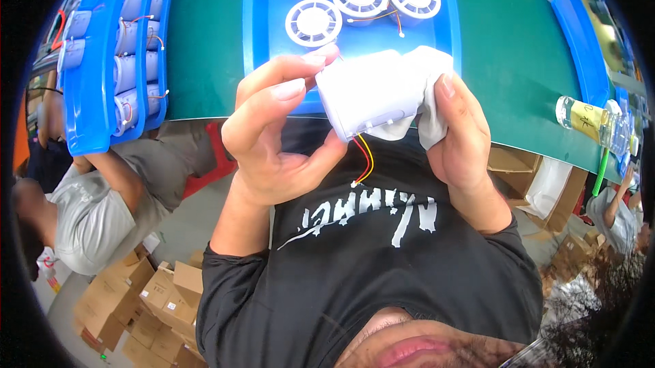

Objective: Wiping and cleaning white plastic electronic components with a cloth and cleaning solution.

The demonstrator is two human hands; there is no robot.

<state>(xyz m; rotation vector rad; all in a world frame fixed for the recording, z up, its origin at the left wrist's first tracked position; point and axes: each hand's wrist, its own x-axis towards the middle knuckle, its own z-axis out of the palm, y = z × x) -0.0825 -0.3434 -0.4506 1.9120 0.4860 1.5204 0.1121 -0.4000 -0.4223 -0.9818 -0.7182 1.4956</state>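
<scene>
Above the near edge of the green bench, my left hand [276, 136] grips a white cylindrical unit [365, 95] by its closed-looking end, thumb below and fingers above. The unit lies tilted on its side, and red and yellow wires [368, 160] with a small white plug dangle from it. A white cloth [431, 81] is pinched in my right hand [464, 133] and pressed against the unit's other end, which it covers. Just beyond, a blue tray [437, 44] holds several similar white units [314, 22], their slotted round ends facing up and thin wires loose among them.
Blue bins [89, 115] with more wired units stand at the left, where a person in grey [102, 214] works. On the right are a clear bottle [583, 119] with a yellow label and another blue tray [580, 40]. Cardboard boxes [167, 296] sit on the floor.
</scene>
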